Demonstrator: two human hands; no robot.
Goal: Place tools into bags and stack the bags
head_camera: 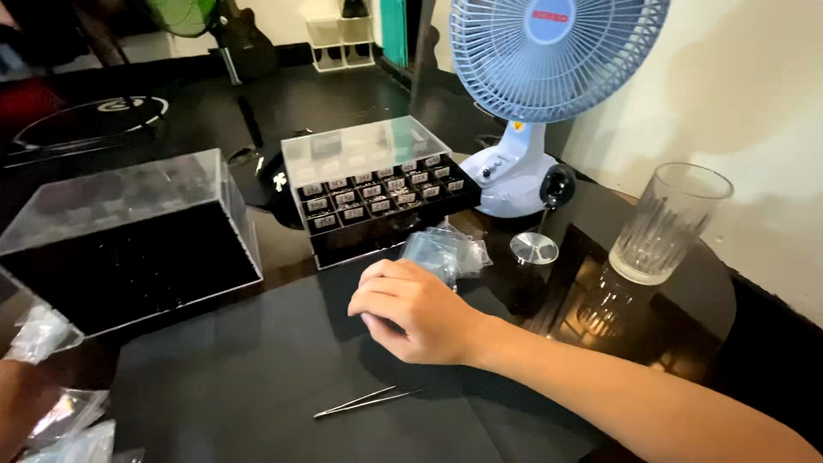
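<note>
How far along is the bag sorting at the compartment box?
Done: the compartment box stands open, its labelled cells showing. In hand: the right hand rests on the black mat beside the small clear bags. Left: tweezers lie untouched, and more bags wait by the left hand, barely in view.

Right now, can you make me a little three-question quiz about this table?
1. True or false: the right hand holds the tweezers.
2. What stands right of the fan: A a glass, B a bottle, C a bowl?
3. The compartment box has a clear ____.

Key: 1 false, they lie on the black cloth, apart from the hand. 2 A, an empty ribbed glass. 3 lid.
</note>
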